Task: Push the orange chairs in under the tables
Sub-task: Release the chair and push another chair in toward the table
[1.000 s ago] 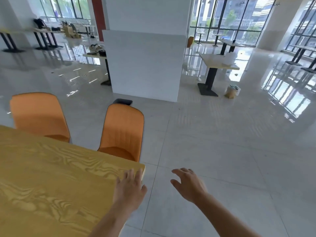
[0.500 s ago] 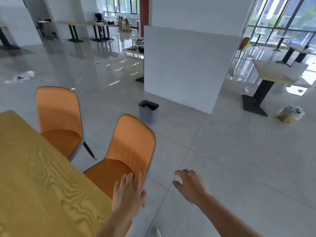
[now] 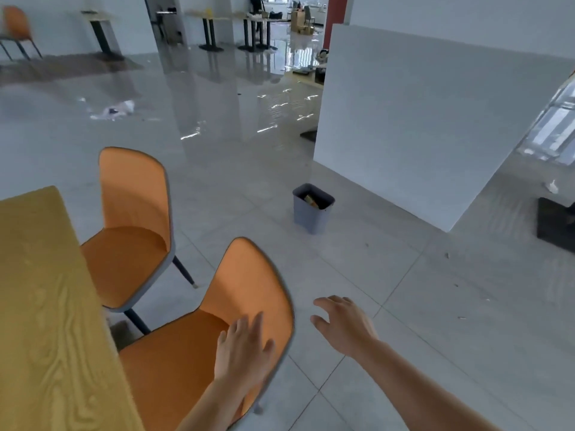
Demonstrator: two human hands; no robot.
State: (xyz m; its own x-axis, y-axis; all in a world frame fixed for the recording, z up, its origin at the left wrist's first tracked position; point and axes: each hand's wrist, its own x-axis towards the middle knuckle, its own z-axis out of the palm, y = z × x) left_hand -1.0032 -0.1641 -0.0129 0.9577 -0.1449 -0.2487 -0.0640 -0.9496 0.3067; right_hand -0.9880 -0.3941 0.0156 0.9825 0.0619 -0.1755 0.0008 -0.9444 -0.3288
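both hands spread and empty, left hand (image 3: pixel 241 353) and right hand (image 3: pixel 343 326) flank the near orange chair (image 3: pixel 217 331) backrest; push evenly, square to the tabletop (image 3: pixel 40 306) edge.

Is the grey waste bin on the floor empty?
No, the grey plastic waste bin on the tiled floor holds some rubbish visible inside its open top.

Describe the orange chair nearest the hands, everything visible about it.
The nearer orange chair has a curved, rounded backrest and a seat in matte orange upholstery, edged by a grey shell rim. One leg shows faintly below its near edge. It stands upright on the grey tiled floor, facing the wooden table, its seat front at or just under the table edge. The left hand, fingers spread, overlaps the seat and backrest; contact is unclear. The right hand hovers open beside the backrest, apart from it.
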